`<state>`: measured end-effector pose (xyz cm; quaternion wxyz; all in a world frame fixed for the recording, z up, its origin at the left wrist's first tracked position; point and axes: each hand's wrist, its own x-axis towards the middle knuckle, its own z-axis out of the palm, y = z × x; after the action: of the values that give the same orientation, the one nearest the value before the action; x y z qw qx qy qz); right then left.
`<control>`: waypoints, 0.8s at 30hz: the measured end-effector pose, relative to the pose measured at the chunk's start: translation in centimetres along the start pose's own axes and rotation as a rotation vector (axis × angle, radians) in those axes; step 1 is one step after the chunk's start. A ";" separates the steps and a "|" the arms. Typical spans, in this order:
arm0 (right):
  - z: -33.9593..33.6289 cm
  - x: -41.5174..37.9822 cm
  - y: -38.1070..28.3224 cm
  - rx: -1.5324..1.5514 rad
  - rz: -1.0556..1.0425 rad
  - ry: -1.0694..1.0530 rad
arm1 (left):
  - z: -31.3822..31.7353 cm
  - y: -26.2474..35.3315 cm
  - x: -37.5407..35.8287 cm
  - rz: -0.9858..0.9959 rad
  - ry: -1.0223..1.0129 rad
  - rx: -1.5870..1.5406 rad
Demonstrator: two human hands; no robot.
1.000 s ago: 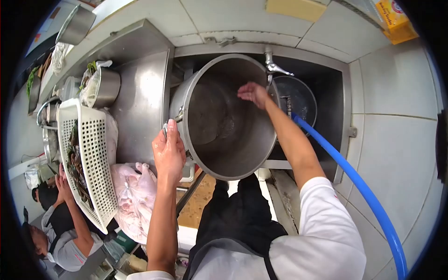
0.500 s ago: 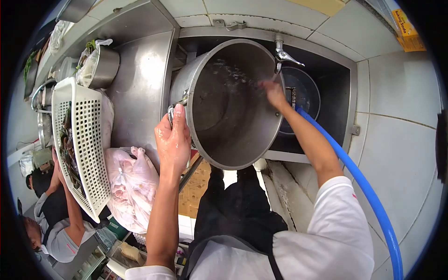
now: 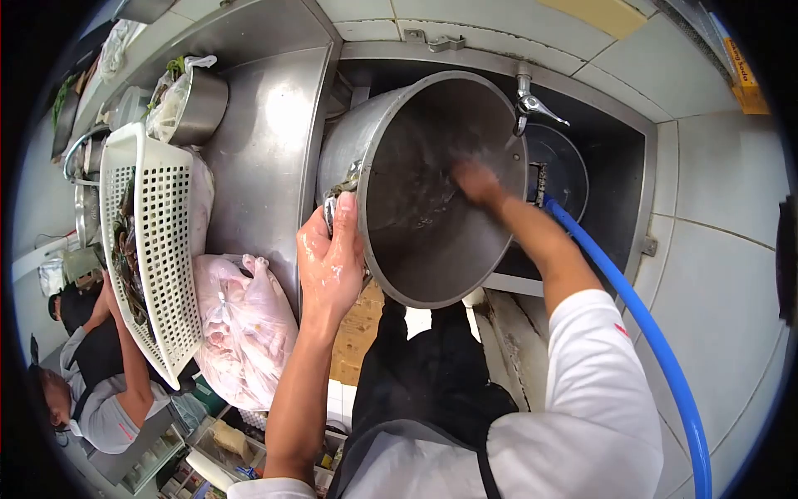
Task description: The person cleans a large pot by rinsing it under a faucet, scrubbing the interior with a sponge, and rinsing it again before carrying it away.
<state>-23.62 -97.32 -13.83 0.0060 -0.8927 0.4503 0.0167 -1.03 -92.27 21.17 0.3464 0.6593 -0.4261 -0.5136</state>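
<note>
A large metal pot (image 3: pixel 391 233) is tilted over the sink, its open mouth facing me, with water moving inside. My left hand (image 3: pixel 331 258) is wet and wrapped round the handle on the pot's left side. Inside the pot's mouth, near its right wall, is my right hand (image 3: pixel 478 181); motion smears its fingers, and whether it holds anything cannot be made out. The tap (image 3: pixel 532 104) sticks out above the pot's right rim. Behind the pot, a round dark container (image 3: pixel 569 170) stands in the sink, with a blue hose (image 3: pixel 632 303) running from it.
Left of the pot is a steel counter (image 3: pixel 262 125). A white perforated basket (image 3: pixel 166 241), a bag of raw poultry (image 3: pixel 245 333) and a metal pot with greens (image 3: pixel 202 108) stand there. A co-worker (image 3: pixel 108 399) is at the lower left. The sink's rim (image 3: pixel 652 183) borders the tiled wall.
My right hand has moved left, from near the pot's right rim further into its mouth. My left hand keeps its hold. The whole view has shifted slightly.
</note>
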 end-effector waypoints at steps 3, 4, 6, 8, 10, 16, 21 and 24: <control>-3.3 5.9 1.9 0.136 0.004 0.075 | 0.0 0.3 0.0 -0.018 0.005 0.002; -2.7 7.3 1.5 0.175 0.034 0.004 | 0.1 0.3 0.1 -0.025 0.007 -0.001; -0.6 8.4 -0.1 0.216 0.049 -0.172 | 0.4 0.2 0.2 -0.009 0.015 0.005; 4.4 6.2 -4.3 0.304 0.041 -0.147 | 0.6 0.0 0.2 0.004 0.031 0.006; 5.0 3.0 -9.0 0.591 0.066 -0.205 | 0.4 -0.2 0.4 -0.017 0.039 -0.006; -13.6 0.4 -19.0 1.929 0.075 -0.332 | 0.4 -0.3 0.3 -0.034 0.026 -0.064; -10.4 -5.4 -4.0 0.146 -0.263 -0.511 | 0.2 -0.2 0.1 -0.008 0.000 -0.041; -7.2 -3.9 0.5 -0.122 -0.095 -0.255 | 0.0 -0.4 0.3 -0.005 -0.022 -0.095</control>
<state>-26.17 -94.73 -6.47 0.0095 -0.9024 0.4013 0.1570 -0.96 -92.34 20.67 0.3713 0.6375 -0.4033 -0.5413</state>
